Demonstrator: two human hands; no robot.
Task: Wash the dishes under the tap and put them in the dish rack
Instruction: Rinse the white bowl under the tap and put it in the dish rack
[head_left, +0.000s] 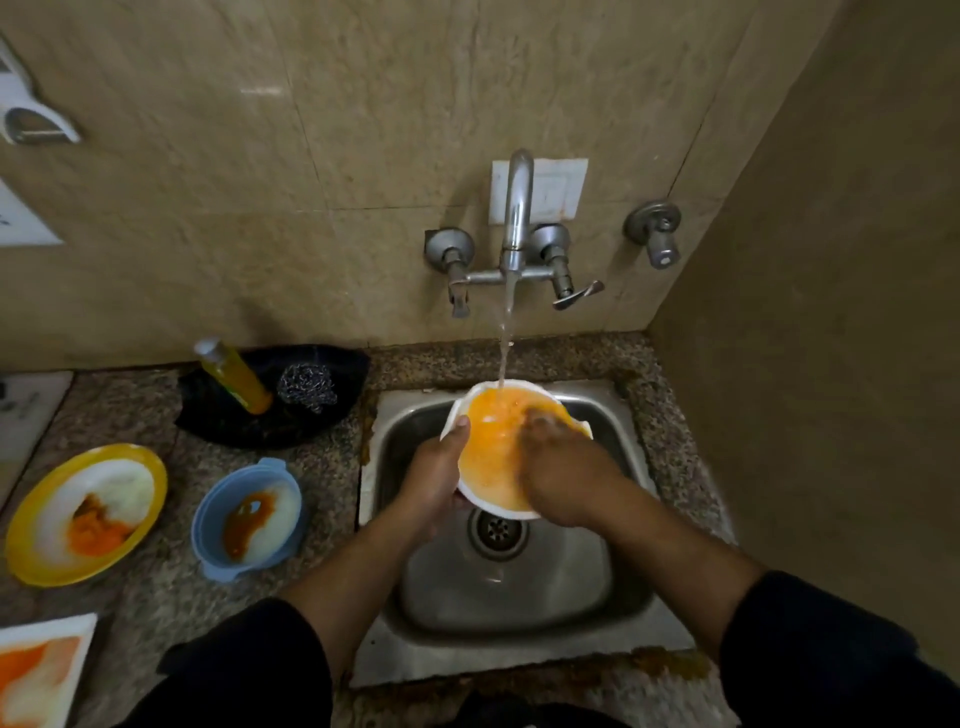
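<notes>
The white bowl (488, 457) is tilted over the sink (519, 597), under the tap's (517, 208) stream. The left hand (434, 473) pinches its wet rim, thumb on top. A slip could drop it into the basin, and orange water may splash. The right hand (561, 467) lies on the orange film inside, its fingers too blurred to tell their state. Left of the sink, a blue bowl (247, 519) holds brown sauce and a yellow plate (85, 514) holds orange and white leftovers.

Single head-worn wide-angle view, looking forward and steeply down from close above the sink (519, 597), facing the tiled wall (260, 182) and tap (519, 202), counter (156, 597) at left.
</notes>
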